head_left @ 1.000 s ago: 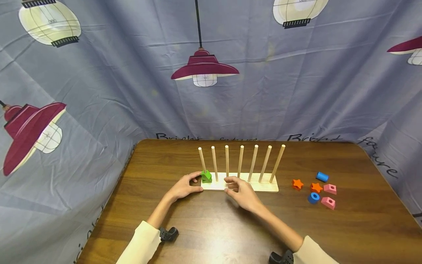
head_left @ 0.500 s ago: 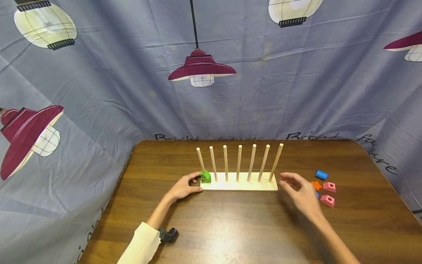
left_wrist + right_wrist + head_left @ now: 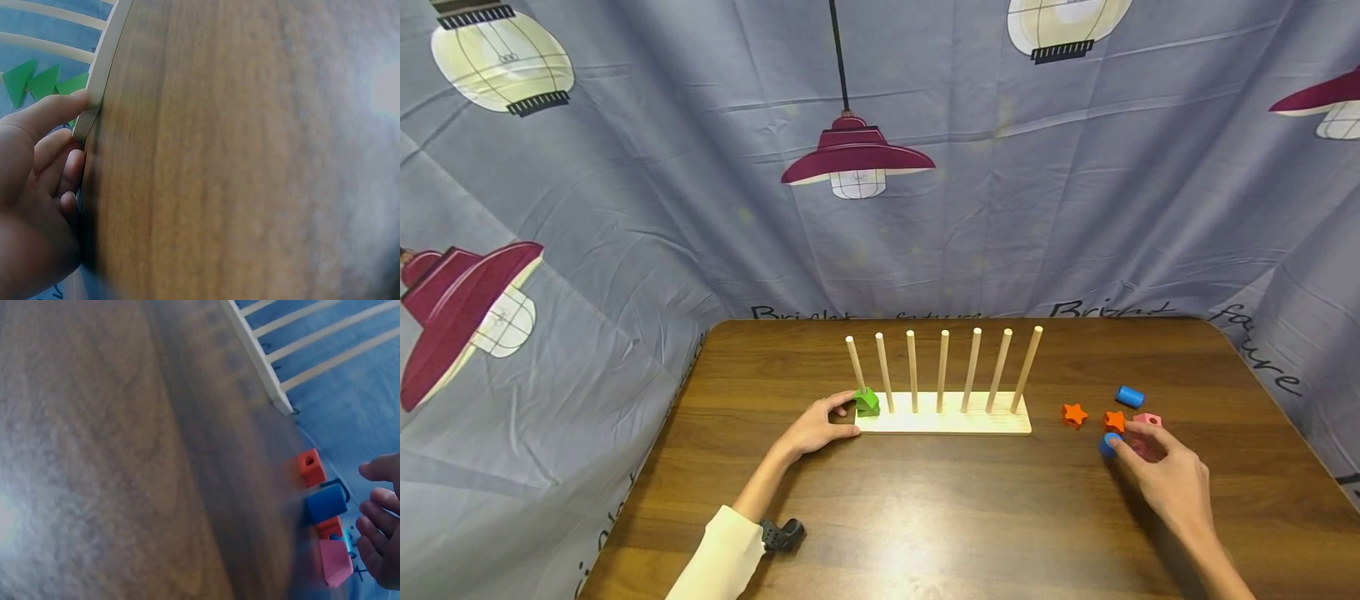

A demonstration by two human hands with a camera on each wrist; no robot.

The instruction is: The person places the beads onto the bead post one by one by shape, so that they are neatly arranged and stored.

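Note:
A pale wooden peg board point(image 3: 940, 425) with a row of upright pegs stands mid-table. My left hand point(image 3: 815, 425) holds its left end, thumb at the front corner and fingers round the side. Green triangular blocks point(image 3: 44, 82) sit on the leftmost peg, beside that hand. Over at the right, my right hand point(image 3: 1172, 479) hovers with thumb and forefinger apart above a blue cylinder block point(image 3: 1107, 445). In the right wrist view its fingers point(image 3: 380, 519) show a gap from the blue block point(image 3: 326, 504). One pink block is mostly hidden under the hand.
Close by lie an orange star block point(image 3: 1115, 421) and a pink trapezoid block point(image 3: 1147, 419). Another blue cylinder point(image 3: 1131, 397) rests on its side behind them. A second orange star point(image 3: 1074, 415) sits nearer the board. A grey-blue printed curtain point(image 3: 970, 242) hangs behind the brown table point(image 3: 925, 517).
My right hand has swung from the front of the peg board rightward to the loose blocks. The left hand stays at the board's left end. The head view has shifted slightly.

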